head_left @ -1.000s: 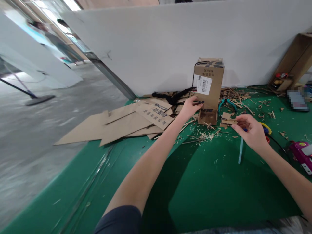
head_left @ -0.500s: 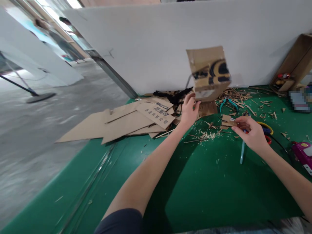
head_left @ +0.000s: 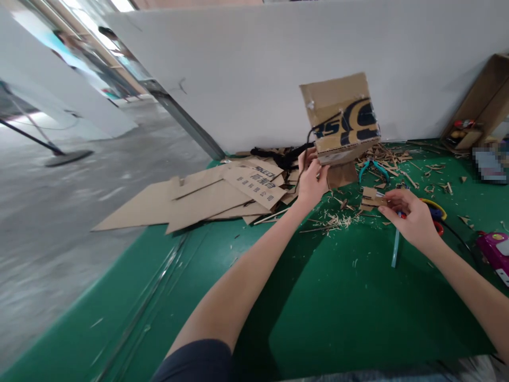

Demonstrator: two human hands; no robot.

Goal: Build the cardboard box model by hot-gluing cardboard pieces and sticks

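Note:
My left hand (head_left: 313, 178) grips the lower edge of a small cardboard box (head_left: 344, 122) with dark printing. The box is tilted above the litter at the back of the table, one flap standing up. A thin dark cord passes beside my left fingers. My right hand (head_left: 409, 216) is low over the table, thumb and fingers closed at the right edge of a small cardboard piece (head_left: 370, 198). Below that hand a translucent blue stick (head_left: 395, 248) points toward me. Yellow-and-blue handles (head_left: 435, 208) show partly behind it; what they belong to is hidden.
Flat cardboard sheets (head_left: 207, 199) lie at the left table edge. Teal-handled pliers (head_left: 374, 168) and cardboard scraps (head_left: 392, 156) lie at the back. A purple device (head_left: 495, 252) stands at the right, an open cardboard box (head_left: 477, 106) behind it. A white panel (head_left: 258, 69) borders the table.
The cardboard box has turned slightly in my left hand and its print shows more sharply. My left hand has shifted a little to the right. My right hand has hardly moved.

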